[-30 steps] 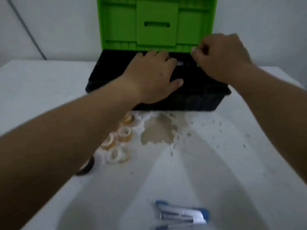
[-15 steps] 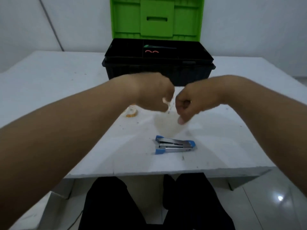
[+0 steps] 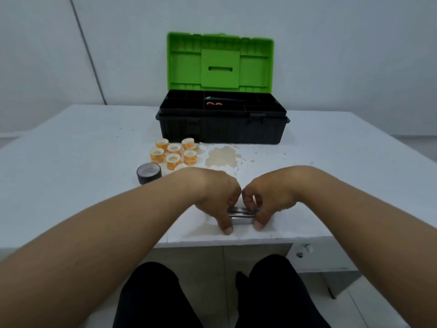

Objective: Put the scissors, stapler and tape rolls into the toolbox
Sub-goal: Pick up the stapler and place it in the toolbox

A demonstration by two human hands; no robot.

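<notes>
Risk assessment, taken from the left of the scene to the right.

The black tape roll (image 3: 149,173) stands on the table (image 3: 71,162), with the cluster of small orange tape rolls (image 3: 173,152) at about 1 o'clock from it. Both lie near the left forearm. Judged hazard: a lift that sweeps that arm outward could knock the rolls over or send one rolling off the table.

The left hand (image 3: 216,197) is curled, fingers bent down and closed on the left end of the stapler (image 3: 241,215). The right hand (image 3: 269,197) is likewise curled and closed on the right end. The stapler lies flat between them, directly beneath both sets of fingers, close to the table's near edge. Most of it is hidden; only a strip of metal and a touch of blue show. Judged hazard: the grip is at the ends only, on smooth metal, so an uneven lift could tip it out. Given the nearness of the edge, a slip toward 6 o'clock would drop it to the floor. Whether the stapler's arm is latched cannot be told; if loose, it may spring open in transit.

The toolbox (image 3: 222,129) sits at 12 o'clock from the hands, well apart, lid (image 3: 220,62) upright. Scissors (image 3: 214,103), by their orange handles, appear to lie in its top tray. Judged hazard: a careless reach could strike the lid and shut it.
</notes>
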